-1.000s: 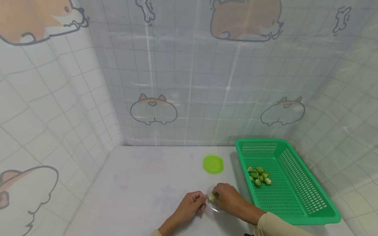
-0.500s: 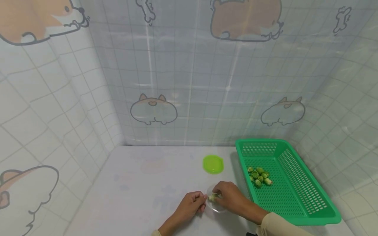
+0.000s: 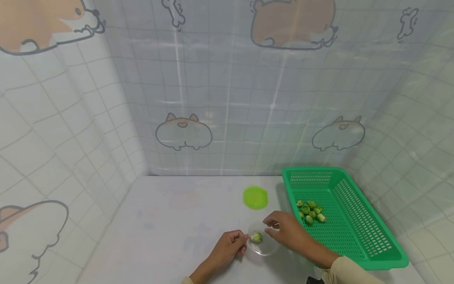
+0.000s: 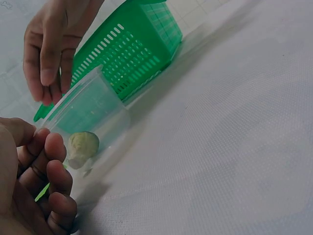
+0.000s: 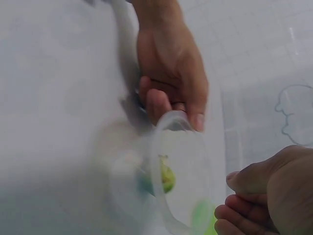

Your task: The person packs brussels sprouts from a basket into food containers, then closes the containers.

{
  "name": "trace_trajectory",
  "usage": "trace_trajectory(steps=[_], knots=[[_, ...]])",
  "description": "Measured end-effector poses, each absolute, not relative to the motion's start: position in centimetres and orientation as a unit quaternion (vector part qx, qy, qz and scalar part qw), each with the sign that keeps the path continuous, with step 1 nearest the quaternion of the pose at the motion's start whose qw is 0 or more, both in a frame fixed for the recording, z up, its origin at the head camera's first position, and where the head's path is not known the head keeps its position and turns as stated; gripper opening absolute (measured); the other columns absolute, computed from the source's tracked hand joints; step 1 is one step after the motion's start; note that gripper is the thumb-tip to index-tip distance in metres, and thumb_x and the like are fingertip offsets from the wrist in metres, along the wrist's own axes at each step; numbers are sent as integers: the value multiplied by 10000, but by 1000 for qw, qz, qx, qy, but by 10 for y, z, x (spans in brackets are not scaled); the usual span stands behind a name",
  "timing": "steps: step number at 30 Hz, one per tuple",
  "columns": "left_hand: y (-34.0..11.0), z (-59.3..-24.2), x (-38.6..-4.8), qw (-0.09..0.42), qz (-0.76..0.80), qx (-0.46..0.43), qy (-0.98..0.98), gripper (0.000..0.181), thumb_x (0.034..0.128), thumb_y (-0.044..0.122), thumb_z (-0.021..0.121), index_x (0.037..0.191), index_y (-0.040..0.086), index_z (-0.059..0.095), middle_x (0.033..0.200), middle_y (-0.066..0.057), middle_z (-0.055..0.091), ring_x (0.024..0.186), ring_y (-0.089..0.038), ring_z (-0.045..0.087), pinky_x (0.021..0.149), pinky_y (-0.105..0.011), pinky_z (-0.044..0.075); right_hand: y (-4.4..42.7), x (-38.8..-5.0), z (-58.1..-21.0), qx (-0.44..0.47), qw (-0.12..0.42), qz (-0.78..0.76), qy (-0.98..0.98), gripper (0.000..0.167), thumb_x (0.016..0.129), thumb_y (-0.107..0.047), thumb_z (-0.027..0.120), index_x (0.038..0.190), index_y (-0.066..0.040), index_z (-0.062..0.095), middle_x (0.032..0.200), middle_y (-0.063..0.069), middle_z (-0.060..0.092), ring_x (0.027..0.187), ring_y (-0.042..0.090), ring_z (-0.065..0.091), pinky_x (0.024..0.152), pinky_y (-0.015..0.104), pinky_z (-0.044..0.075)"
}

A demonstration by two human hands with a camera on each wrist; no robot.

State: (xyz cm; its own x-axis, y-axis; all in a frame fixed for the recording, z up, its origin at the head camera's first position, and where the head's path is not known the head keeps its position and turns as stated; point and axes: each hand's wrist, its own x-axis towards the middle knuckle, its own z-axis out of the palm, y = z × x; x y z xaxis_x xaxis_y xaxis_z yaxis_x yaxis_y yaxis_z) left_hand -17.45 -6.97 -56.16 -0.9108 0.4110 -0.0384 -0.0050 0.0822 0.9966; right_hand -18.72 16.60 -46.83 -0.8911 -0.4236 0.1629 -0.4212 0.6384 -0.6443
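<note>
A clear plastic tub stands on the table with one Brussels sprout inside it. My left hand pinches the tub's rim between thumb and index finger, at its left side; the other fingers are curled below. Over the tub's right side hovers my right hand, fingers loosely bent and apart, holding nothing. Through the tub's wall in the left wrist view the sprout lies near the bottom. The right wrist view looks across the tub's rim, somewhat blurred.
To the right stands a green perforated basket, with several Brussels sprouts heaped along its left wall. A lime-green lid lies flat on the white table behind the tub. Printed curtains surround the table.
My right hand has let go of the Brussels sprout inside the tub and moved up and to the right. The left hand keeps its hold on the rim.
</note>
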Motion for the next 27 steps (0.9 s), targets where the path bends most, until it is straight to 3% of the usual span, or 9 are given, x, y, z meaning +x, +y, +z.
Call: trace_trajectory(steps=[6,11,19,27], knots=[[-70,-562,-175,156,661,139,721,352,1036,247,585,835,-35,643,683,-70,612,579,-90,485,520,-167,373,180,-185,-452,-188,-25,-364,912,163,862,-83,795,1000,-138,729,985,-18,719,885,160,716,755,270,572],[-70,-563,-175,156,661,135,722,340,1035,239,587,840,-34,644,701,-106,628,593,-99,490,522,-167,377,192,-186,-445,-154,-29,-368,917,163,875,-101,787,1020,-158,738,1006,-42,722,907,138,709,771,258,564],[-70,-564,-175,157,660,133,722,336,1041,237,573,849,-29,645,706,-89,627,600,-109,495,524,-171,381,212,-184,-439,-135,-56,-359,922,181,894,-98,770,1070,-122,735,1028,4,726,937,186,702,798,341,573],[-70,-567,-177,158,656,136,725,349,1036,274,584,831,-2,640,672,7,602,591,-71,493,540,-170,385,238,-185,-432,-123,-52,-389,912,212,947,-109,713,1155,-66,695,1083,80,716,986,252,699,795,294,564]])
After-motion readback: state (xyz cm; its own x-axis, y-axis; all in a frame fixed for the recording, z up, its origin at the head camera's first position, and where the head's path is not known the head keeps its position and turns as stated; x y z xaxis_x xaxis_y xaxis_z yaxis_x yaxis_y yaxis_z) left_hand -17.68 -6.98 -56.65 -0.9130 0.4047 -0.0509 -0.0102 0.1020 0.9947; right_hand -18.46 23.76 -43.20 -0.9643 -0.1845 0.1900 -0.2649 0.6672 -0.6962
